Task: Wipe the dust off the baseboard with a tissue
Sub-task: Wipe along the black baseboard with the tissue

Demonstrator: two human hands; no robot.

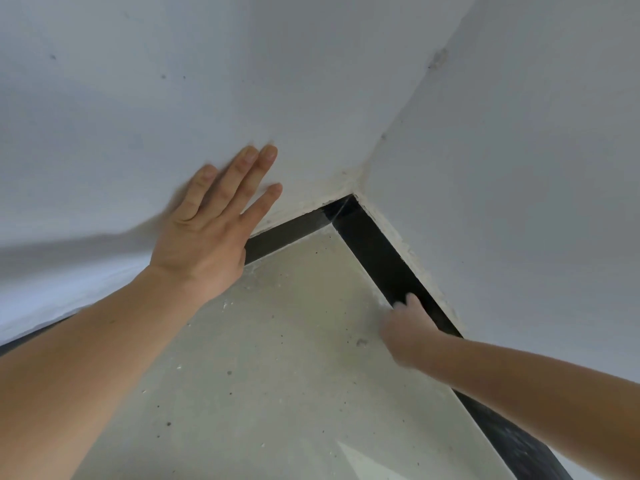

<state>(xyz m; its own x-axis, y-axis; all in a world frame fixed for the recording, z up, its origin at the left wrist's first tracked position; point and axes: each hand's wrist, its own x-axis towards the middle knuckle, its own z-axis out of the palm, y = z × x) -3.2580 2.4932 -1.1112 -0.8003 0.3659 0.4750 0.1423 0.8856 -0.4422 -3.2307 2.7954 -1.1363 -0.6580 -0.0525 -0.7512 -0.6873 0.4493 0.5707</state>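
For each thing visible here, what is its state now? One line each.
Left hand: open, flat against the wall.
Right hand: blurred, fingers curled at the baseboard; tissue not clearly visible.
Baseboard: black, meets at the corner.
Floor: speckled with dust and crumbs.

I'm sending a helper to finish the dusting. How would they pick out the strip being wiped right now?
Find the room corner where two white walls meet the pale floor. Two black baseboard strips run out from it; take the right-hand baseboard, under the right hand. The other strip runs beneath the left hand, flat on the wall.
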